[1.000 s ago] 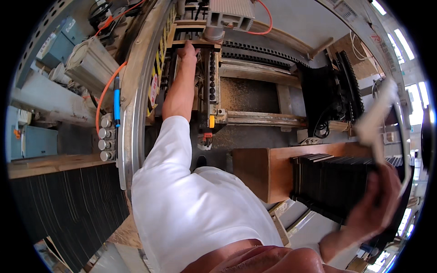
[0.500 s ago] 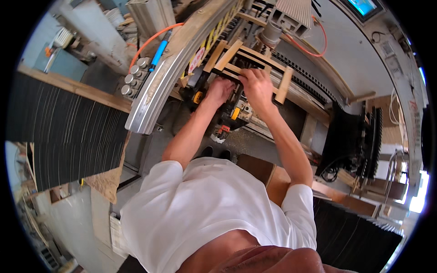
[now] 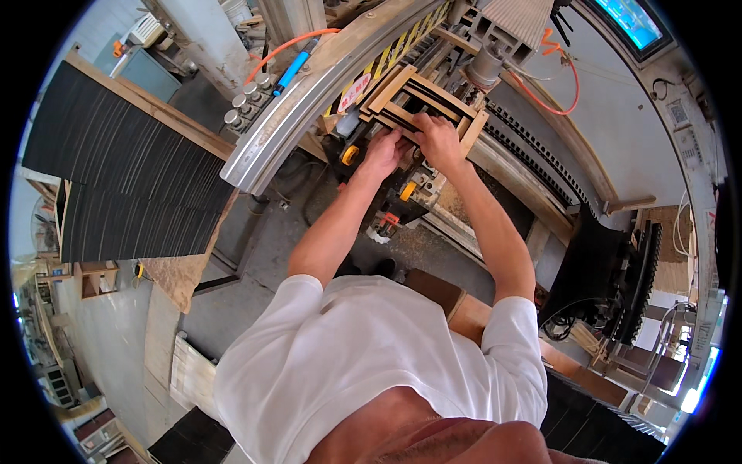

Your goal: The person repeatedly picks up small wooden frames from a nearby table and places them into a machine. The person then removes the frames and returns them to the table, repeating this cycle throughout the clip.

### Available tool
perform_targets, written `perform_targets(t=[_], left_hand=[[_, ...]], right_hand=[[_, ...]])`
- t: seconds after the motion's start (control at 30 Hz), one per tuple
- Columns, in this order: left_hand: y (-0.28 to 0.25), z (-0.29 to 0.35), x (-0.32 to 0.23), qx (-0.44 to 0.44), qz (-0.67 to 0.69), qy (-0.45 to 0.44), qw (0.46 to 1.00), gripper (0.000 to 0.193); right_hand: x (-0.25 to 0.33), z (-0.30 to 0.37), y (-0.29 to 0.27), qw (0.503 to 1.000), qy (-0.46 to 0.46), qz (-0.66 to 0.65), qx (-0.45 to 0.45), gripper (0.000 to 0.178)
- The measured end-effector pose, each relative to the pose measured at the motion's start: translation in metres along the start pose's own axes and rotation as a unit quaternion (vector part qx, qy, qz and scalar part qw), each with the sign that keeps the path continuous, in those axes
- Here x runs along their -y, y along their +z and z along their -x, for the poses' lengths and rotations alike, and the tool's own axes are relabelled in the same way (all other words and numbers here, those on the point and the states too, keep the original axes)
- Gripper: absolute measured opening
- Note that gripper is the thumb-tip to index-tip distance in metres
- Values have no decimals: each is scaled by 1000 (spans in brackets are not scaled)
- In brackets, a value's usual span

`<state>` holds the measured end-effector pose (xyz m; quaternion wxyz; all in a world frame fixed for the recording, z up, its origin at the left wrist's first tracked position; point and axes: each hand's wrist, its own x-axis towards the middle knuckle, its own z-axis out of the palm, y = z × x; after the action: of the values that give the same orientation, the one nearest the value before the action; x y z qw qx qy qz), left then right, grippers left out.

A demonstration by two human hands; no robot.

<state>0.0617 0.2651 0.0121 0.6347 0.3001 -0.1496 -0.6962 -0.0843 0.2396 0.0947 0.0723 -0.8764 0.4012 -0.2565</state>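
Wooden frame jig (image 3: 421, 97) sits up on the machine bed, right under the curved metal guard rail (image 3: 309, 116), and that's where both my hands are. My left hand (image 3: 384, 151) is pressed on the near edge of the frame, fingers curled together against it. My right hand (image 3: 434, 133) rests on the slats just beside it, fingers bent down onto the wood; can't tell if they actually pinch anything. Orange hose (image 3: 553, 81) loops above. Off to my left there's a big stack of dark sheets (image 3: 124, 170), with another dark stack (image 3: 595, 425) down by my right.
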Motion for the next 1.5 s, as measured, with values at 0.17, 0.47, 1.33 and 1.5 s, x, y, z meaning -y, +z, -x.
perform_targets(t=[0.17, 0.47, 1.33, 1.5], left_hand=[[-7, 40, -20, -36, -62, -4, 997, 26], [-73, 228, -61, -39, -89, -79, 992, 32], [-115, 284, -81, -158, -106, 24, 981, 27], [-116, 271, -60, -204, -93, 15, 974, 31]], right_hand=[[-5, -21, 14, 999, 21, 33, -23, 32], [-59, -44, 34, 996, 48, 59, -42, 34], [-164, -185, 51, 923, 36, 369, 101, 24], [-240, -202, 91, 881, -86, 448, 124, 22]])
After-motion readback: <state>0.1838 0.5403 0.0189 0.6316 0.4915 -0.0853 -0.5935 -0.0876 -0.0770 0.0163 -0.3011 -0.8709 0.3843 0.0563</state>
